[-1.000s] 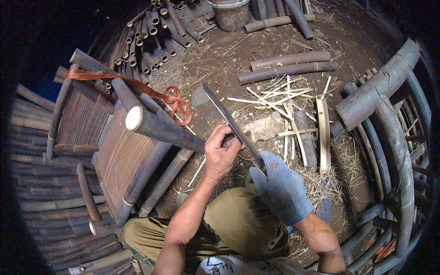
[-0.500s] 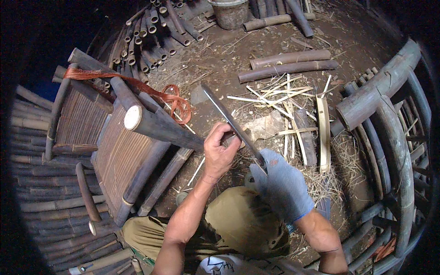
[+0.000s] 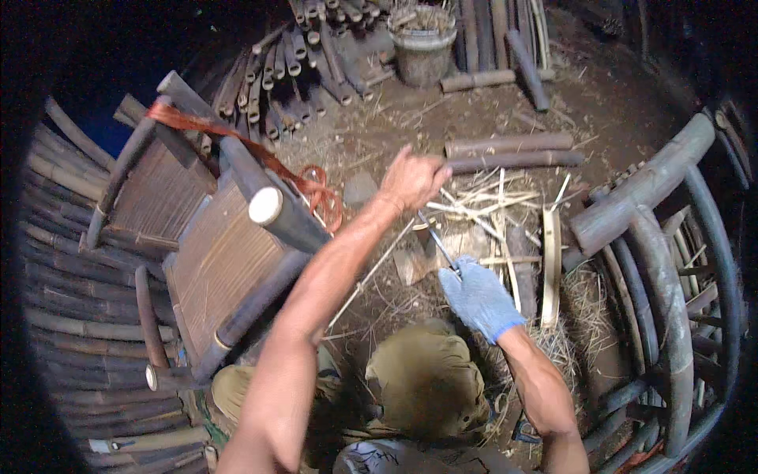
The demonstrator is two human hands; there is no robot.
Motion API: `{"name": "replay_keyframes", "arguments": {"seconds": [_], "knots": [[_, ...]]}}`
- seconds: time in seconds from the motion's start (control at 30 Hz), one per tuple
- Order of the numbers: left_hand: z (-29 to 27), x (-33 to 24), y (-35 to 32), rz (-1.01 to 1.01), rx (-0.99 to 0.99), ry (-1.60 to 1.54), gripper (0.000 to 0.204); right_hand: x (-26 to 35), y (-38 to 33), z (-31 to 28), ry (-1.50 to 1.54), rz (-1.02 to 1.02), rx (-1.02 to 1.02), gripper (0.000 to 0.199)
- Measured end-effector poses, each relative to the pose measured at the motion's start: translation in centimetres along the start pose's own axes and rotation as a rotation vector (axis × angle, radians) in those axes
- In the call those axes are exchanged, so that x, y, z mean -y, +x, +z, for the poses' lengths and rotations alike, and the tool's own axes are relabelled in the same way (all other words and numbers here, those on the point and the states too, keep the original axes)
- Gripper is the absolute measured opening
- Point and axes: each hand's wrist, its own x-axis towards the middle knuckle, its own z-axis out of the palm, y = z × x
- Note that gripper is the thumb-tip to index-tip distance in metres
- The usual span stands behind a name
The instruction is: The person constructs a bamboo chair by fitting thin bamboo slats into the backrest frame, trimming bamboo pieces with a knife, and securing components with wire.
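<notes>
My left hand (image 3: 412,180), bare and blurred by motion, stretches forward over the floor with its fingers apart. Its fingertips come close to the left end of a dark bamboo length (image 3: 513,163); I cannot make out whether they touch. A lighter brown bamboo length (image 3: 509,144) lies just beyond. In a grey-blue glove, my right hand (image 3: 475,294) is closed around a long knife (image 3: 439,245). Its thin blade slants up and left over a pale wooden block (image 3: 466,239), toward my left wrist. Thin split bamboo strips (image 3: 482,201) are scattered right of the blade.
At left stands a bamboo chair (image 3: 229,245) with an orange strap (image 3: 205,125). Another bamboo frame (image 3: 659,268) rises at right. Cut bamboo tubes (image 3: 296,67) are piled at the back, near a bucket (image 3: 424,59). A split bamboo piece (image 3: 550,268) lies beside shavings (image 3: 596,308).
My left hand has left its place beside the blade and reached forward. My right hand has moved slightly right with the knife, blade lowered. The head view has tilted up.
</notes>
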Motion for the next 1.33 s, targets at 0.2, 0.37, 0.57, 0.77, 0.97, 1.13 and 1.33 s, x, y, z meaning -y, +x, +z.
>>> {"name": "replay_keyframes", "arguments": {"seconds": [0.2, 0.37, 0.57, 0.77, 0.97, 1.13, 1.33], "knots": [[-4.0, -0.9, 0.1, -0.021, -0.085, -0.200, 0.045, -2.8, 2.8, 0.2, 0.030, -0.023, -0.080, 0.040], [-2.3, -2.7, -3.0, -0.053, -0.107, -0.121, 0.035, -2.7, 5.1, 1.3, -0.058, -0.040, -0.111, 0.039], [1.6, -3.4, -3.5, -0.035, -0.511, -0.190, 0.026, -2.3, 5.2, -0.6, -0.154, -0.040, -0.116, 0.039], [3.4, -2.4, -3.1, 0.133, -0.670, 0.154, 0.022, -3.1, 4.8, 0.8, -0.179, -0.104, -0.151, 0.041], [3.2, -1.7, -2.6, 0.126, -0.659, 0.102, 0.021, -10.3, 4.6, 6.2, -0.227, 0.091, 0.038, 0.046], [3.3, -0.7, -3.4, 0.065, -0.735, 0.107, 0.019, -7.5, 3.3, 6.6, -0.296, 0.073, -0.076, 0.041], [2.9, -0.5, -3.7, 0.051, -0.699, 0.117, 0.015, -10.7, 3.5, 8.5, -0.114, -0.040, -0.074, 0.043]]}}
